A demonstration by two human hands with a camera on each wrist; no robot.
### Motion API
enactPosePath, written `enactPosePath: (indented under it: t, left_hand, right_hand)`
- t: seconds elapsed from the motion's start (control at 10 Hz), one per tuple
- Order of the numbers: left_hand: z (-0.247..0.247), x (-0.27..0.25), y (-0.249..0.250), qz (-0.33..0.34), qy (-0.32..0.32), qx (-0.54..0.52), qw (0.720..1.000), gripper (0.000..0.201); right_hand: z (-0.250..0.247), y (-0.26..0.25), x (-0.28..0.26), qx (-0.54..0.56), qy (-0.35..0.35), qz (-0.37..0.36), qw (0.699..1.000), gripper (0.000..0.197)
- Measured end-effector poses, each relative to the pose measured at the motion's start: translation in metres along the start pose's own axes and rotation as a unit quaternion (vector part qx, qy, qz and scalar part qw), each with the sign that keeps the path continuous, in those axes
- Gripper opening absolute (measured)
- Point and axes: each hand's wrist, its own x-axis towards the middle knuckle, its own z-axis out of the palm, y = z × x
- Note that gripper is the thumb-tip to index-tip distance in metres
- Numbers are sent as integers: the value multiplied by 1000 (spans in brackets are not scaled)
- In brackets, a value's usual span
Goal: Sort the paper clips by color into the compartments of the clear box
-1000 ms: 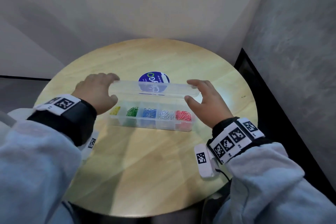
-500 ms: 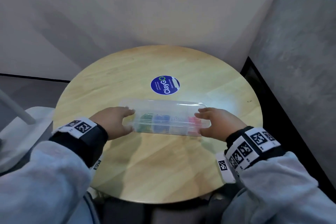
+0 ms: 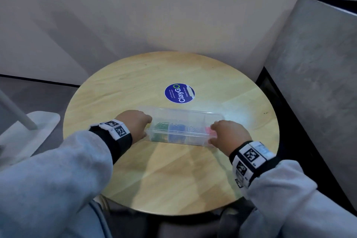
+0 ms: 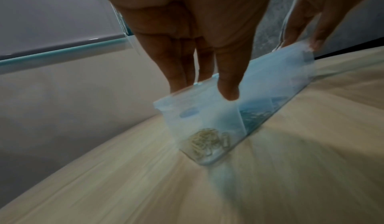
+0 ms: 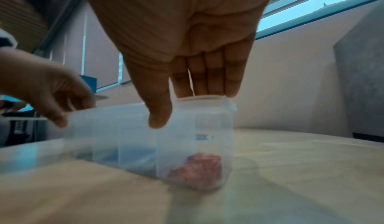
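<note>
- My left hand (image 3: 134, 123) and right hand (image 3: 228, 132) pinch the clear box (image 3: 183, 128) ends, fingers above, thumbs in front.
- Box sits between them on the tabletop (image 3: 173, 176).
- I'd press evenly so the lid latches without spilling sorted paper clips (image 5: 195, 168).

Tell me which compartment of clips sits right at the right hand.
The red clips, in the end compartment of the box under the right hand; the yellow clips lie at the opposite end, by the left hand.

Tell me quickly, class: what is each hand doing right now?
Left hand: pinches the left end of the clear box, thumb in front, fingers behind.
Right hand: pinches the box's right end the same way.
</note>
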Motion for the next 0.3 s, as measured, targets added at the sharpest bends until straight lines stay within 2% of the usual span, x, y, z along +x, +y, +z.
enactPosePath:
  t: [0.1,0.3]
  left_hand:
    - [4,-2,2,3,8,3,1000,34]
    - [-2,-6,-7,-16,1,-75,997,55]
  right_hand:
    - [8,-4,-5,-18,28,-17,999,30]
    - [2,0,-1,35,-5,1,999,40]
